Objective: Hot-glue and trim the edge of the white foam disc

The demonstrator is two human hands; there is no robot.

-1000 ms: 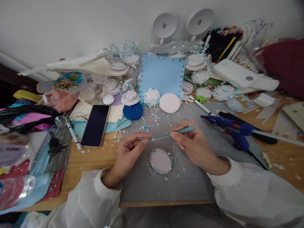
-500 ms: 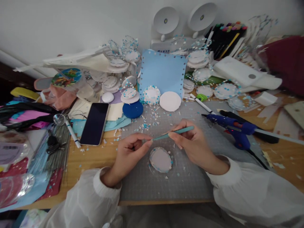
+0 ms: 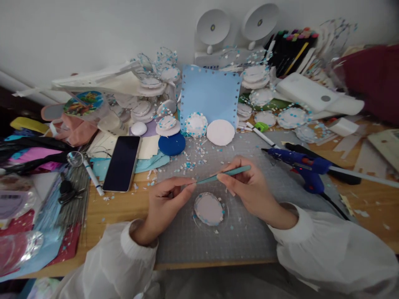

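Tweezers [image 3: 242, 169], one pair, bridge two hands [image 3: 168, 203] [image 3: 255, 193].

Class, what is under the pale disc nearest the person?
Around the pale disc, the rim of a clear round piece shows, with grey mat beyond it. Whatever lies directly beneath the disc is covered.

From here I can see a black phone [image 3: 121, 164] lying on the left of the desk [image 3: 107, 211]. A white pen [image 3: 92, 177] lies just left of it, and black keys [image 3: 66, 189] lie past the pen. At the back I see a white lamp [image 3: 213, 27] with two round heads, near the wall [image 3: 109, 33]. Pens [image 3: 297, 35] with bright caps sit to its right. Far right, I see a dark red thing [image 3: 374, 79].
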